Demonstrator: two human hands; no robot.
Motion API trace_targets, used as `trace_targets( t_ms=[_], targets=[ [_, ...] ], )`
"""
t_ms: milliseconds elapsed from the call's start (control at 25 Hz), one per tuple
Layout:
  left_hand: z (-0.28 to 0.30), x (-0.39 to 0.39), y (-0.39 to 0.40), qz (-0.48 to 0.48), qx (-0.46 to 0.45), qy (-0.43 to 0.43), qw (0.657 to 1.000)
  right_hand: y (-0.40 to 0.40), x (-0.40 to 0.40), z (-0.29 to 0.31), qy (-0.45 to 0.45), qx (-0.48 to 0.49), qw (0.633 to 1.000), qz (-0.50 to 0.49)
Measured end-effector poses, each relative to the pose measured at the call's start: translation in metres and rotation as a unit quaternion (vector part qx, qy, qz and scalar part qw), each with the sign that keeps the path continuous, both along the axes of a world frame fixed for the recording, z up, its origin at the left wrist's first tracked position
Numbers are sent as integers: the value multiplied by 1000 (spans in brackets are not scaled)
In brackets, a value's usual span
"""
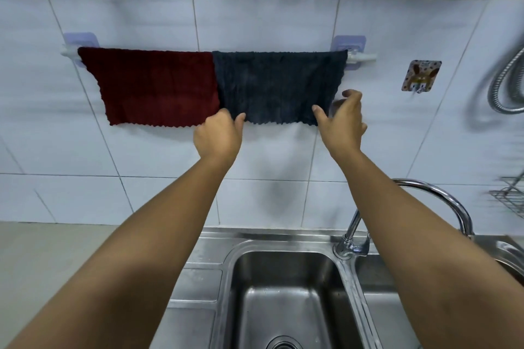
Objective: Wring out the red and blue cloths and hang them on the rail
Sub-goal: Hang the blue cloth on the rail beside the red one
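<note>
red cloth (154, 85): matt, ribbed fabric, nubbly weave
blue cloth (279, 85): the same matt, ribbed fabric under my fingers (240, 119)
rail (361, 57): smooth white plastic
wall tiles (266, 20) behind the rail: glossy white ceramic
sink (286, 289) below the rail: brushed steel
tap (442, 195): polished chrome

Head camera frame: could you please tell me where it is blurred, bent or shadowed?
Head view: the coiled metal shower hose and wire rack at right smear with motion blur; tile lines bow from wide-angle distortion; the dark blue cloth and both arms cast soft shadows on the white tiled wall.
</note>
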State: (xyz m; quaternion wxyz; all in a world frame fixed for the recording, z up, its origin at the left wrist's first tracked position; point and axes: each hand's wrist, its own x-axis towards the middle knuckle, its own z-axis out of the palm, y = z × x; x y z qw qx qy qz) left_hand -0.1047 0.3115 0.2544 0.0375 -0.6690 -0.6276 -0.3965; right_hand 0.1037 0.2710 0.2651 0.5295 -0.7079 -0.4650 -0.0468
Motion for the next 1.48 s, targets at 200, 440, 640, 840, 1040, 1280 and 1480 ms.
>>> trace_targets(
  t_ms=[200,440,640,840,1040,1280,1480],
  targets=[
    [1,12,12,-85,-157,-553,814,4,3,-1,106,-35,990,86],
    [10,14,10,-220,-202,-716,631,-1,4,-2,169,-19,974,147],
    [12,11,1,-208,-196,-738,611,-17,4,4,220,-7,961,169],
    [19,11,-28,-215,-181,-777,564,-45,1,16,261,-1,946,191],
    [30,7,-52,-209,-151,-760,596,-67,-1,27,292,4,937,193],
    [31,-12,-51,-152,-130,-661,724,-80,-4,35,338,-20,916,216],
    [29,-23,-46,-193,-160,-622,742,-82,-4,39,396,-42,885,242]
  ],
)
